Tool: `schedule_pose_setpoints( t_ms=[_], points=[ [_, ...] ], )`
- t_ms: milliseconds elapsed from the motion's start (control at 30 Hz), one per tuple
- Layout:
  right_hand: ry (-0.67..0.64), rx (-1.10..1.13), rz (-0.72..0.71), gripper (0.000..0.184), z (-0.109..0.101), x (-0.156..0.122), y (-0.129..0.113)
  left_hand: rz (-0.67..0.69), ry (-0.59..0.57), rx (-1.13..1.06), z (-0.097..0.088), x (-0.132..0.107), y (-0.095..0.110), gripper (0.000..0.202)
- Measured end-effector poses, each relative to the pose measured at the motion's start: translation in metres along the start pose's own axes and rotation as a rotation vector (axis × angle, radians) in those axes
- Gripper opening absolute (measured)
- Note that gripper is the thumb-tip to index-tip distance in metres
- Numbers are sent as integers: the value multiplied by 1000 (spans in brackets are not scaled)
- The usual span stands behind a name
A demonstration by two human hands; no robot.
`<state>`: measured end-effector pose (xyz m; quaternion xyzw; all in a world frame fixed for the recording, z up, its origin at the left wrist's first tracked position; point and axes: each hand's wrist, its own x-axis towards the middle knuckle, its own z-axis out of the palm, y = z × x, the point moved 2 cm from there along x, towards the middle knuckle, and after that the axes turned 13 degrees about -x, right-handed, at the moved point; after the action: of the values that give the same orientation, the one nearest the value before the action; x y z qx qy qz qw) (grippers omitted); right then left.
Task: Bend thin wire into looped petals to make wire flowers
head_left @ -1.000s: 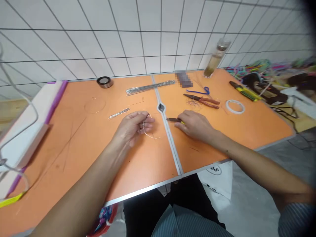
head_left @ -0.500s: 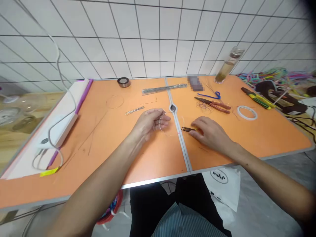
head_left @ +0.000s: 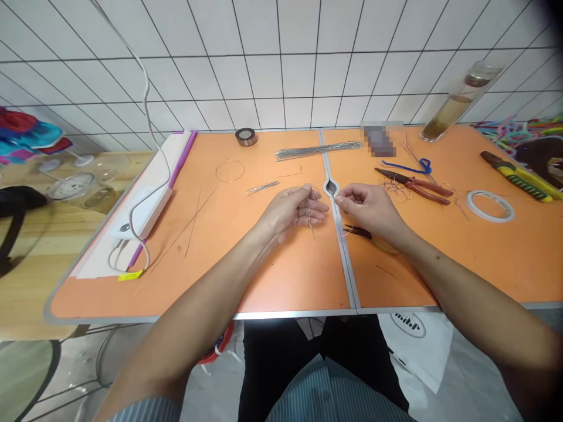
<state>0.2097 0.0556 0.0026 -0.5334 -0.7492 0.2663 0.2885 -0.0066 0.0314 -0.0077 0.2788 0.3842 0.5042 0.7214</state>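
My left hand point(head_left: 297, 211) is half curled, palm up, with thumb and fingertips closed on a thin bent silver wire point(head_left: 311, 214) that hangs across the fingers. To its right, my right hand point(head_left: 369, 208) has thumb and forefinger pinched together beside the round hole in the table's seam. A fine strand shows just below that pinch, and it seems to be part of the same wire. Small black-nosed pliers point(head_left: 359, 231) lie on the table under the right hand, their handles partly hidden by it.
Behind lie a bundle of metal rods point(head_left: 308, 152), a tape roll point(head_left: 246, 137) and a wire ring point(head_left: 230, 171). To the right are red-handled pliers point(head_left: 416, 184), a white ring point(head_left: 490, 206), a utility knife point(head_left: 514, 176) and a glass bottle point(head_left: 453, 111). A power strip point(head_left: 145, 214) sits left.
My right hand has left the small pliers on the table and come up and left to a pinch near my left hand. The left hand keeps the wire. The view has shifted left.
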Motion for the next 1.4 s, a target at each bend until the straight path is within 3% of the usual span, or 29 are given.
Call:
schedule_pose_setpoints(
  t_ms=[300, 567, 667, 767, 833, 967, 1033, 1067, 1167, 1400],
  points=[
    [36, 78, 34, 22, 3, -6, -1, -5, -3, 38, 1, 0, -4, 51],
    [-14, 103, 42, 21, 7, -10, -4, 89, 24, 134, 4, -5, -3, 34],
    [-55, 100, -17, 26, 8, -12, -5, 112, 46, 161, 3, -5, -4, 35],
    [-82, -27, -108, 30, -11, -8, 2, 122, 94, 184, 0, -5, -4, 40],
    [-7, -265, -88, 22, -42, -3, 18, 119, 126, 161, -3, -5, -3, 43],
    [216, -805, 179, 30, -121, 2, 71, 93, 129, 113, -5, -4, -3, 43],
    [136, -961, 213, 45, -144, 3, 97, 92, 147, 95, -4, -5, -4, 40],
    [49, -1013, 200, 46, -150, 4, 108, 90, 158, 91, -3, -5, -4, 38],
    [-33, -1038, 174, 43, -151, 4, 127, 72, 184, 84, -3, -6, -4, 35],
    [-21, -1049, 49, 46, -138, -6, 136, 46, 179, 66, -7, -5, -1, 36]
  ],
)
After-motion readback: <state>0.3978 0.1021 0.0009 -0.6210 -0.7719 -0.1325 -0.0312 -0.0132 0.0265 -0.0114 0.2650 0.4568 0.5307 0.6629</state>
